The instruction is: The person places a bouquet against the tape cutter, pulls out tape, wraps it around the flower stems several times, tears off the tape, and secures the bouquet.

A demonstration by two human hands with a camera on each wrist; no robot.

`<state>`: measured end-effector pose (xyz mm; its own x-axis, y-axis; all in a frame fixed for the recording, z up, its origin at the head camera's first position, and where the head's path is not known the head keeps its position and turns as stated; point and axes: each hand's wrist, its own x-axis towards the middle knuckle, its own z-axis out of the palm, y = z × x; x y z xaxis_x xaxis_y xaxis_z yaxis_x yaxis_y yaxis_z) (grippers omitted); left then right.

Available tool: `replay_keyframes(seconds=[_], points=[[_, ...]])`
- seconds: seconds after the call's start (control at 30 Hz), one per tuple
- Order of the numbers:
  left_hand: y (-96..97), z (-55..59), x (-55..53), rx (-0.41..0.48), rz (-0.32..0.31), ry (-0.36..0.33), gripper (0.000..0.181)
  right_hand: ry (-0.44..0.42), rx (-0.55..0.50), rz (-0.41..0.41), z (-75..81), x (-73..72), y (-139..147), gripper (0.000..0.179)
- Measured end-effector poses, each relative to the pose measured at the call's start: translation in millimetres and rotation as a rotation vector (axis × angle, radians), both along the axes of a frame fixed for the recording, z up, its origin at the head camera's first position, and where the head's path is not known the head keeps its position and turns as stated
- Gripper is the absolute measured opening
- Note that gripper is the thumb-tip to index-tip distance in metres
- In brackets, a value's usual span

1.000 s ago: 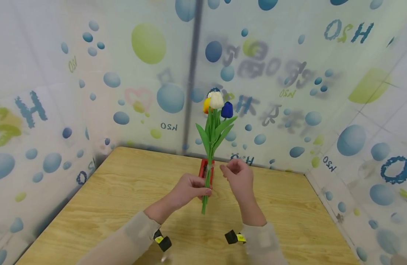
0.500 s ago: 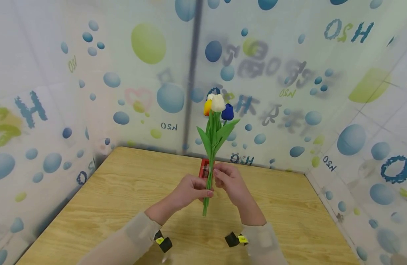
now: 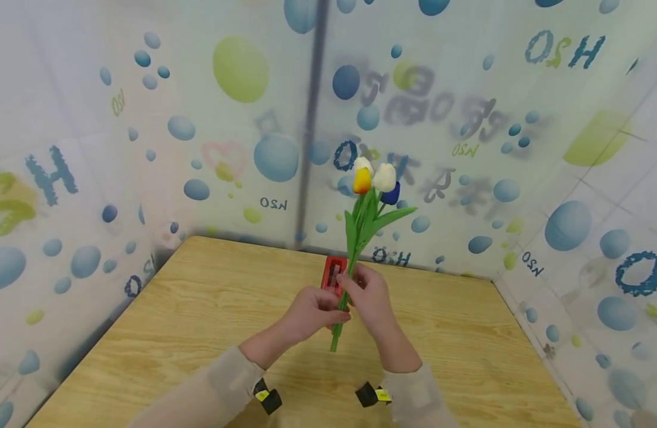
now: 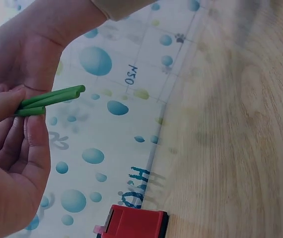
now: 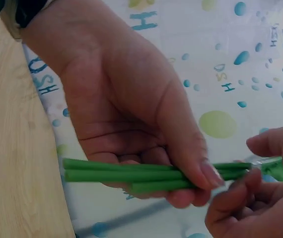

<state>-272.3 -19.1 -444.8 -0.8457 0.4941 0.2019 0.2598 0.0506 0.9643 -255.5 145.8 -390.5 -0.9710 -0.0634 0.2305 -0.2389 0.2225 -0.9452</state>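
In the head view, a bunch of artificial tulips [image 3: 367, 223], with white, yellow-orange and blue heads, leans right above the table. My left hand [image 3: 313, 314] grips the green stems near their cut ends, thumb across the front. Just above it, my right hand [image 3: 370, 292] is curled at the stems. The right wrist view has a bit of clear tape [image 5: 256, 163] on the stems between the right thumb and fingers. Cut stem ends [image 5: 89, 171] stick out past the left hand there. Behind the hands, a red tape dispenser [image 3: 334, 274] is partly covered by them.
A pale wooden table [image 3: 200, 309] lies under the hands, with the dispenser towards its back edge. Patterned curtain-like walls [image 3: 243, 131] with blue and green dots rise at the back and both sides.
My right hand has moved left and down onto the stems. The tulip heads have swung right and slightly lower, while my left hand keeps its grip and shifts slightly right.
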Motion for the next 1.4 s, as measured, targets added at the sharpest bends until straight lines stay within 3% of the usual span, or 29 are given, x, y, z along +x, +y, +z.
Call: replay_keyframes(seconds=[0.07, 0.23, 0.43, 0.53, 0.63, 0.73, 0.83, 1.0, 1.23, 1.4], points=[[0.9, -0.5, -0.7, 0.009, 0.008, -0.012, 0.011, -0.015, -0.048, 0.024, 0.0, -3.1, 4, 0.019], [0.6, -2.4, -2.3, 0.026, 0.008, -0.012, 0.013, -0.105, -0.205, 0.174, -2.9, -10.8, 18, 0.028], [-1.2, -1.2, -2.8, 0.045, -0.07, -0.046, 0.016, -0.11, -0.354, 0.445, -12.6, -22.0, 33, 0.023], [-2.4, -1.1, -3.3, 0.011, -0.097, -0.059, 0.015, -0.097, -0.378, 0.527, -17.6, -26.5, 38, 0.027], [-5.0, -0.7, -4.8, -0.078, -0.048, -0.023, 0.013, -0.095, -0.296, 0.476, -21.0, -30.8, 40, 0.025], [-13.3, 1.6, -7.5, -0.19, 0.058, 0.005, 0.012, -0.118, -0.13, 0.335, -22.4, -35.1, 42, 0.02], [-28.9, -0.8, -14.0, -0.286, 0.158, 0.006, 0.022, -0.157, 0.006, 0.219, -22.6, -39.0, 47, 0.029], [-56.8, -13.5, -27.6, -0.422, 0.269, -0.025, 0.041, -0.193, 0.108, 0.141, -21.5, -41.9, 60, 0.03], [-81.2, -34.4, -43.9, -0.608, 0.289, -0.063, 0.049, -0.239, 0.11, 0.136, -24.1, -47.7, 69, 0.032], [-88.1, -47.6, -50.7, -0.665, 0.277, -0.103, 0.045, -0.258, 0.084, 0.151, -24.3, -48.2, 71, 0.034]])
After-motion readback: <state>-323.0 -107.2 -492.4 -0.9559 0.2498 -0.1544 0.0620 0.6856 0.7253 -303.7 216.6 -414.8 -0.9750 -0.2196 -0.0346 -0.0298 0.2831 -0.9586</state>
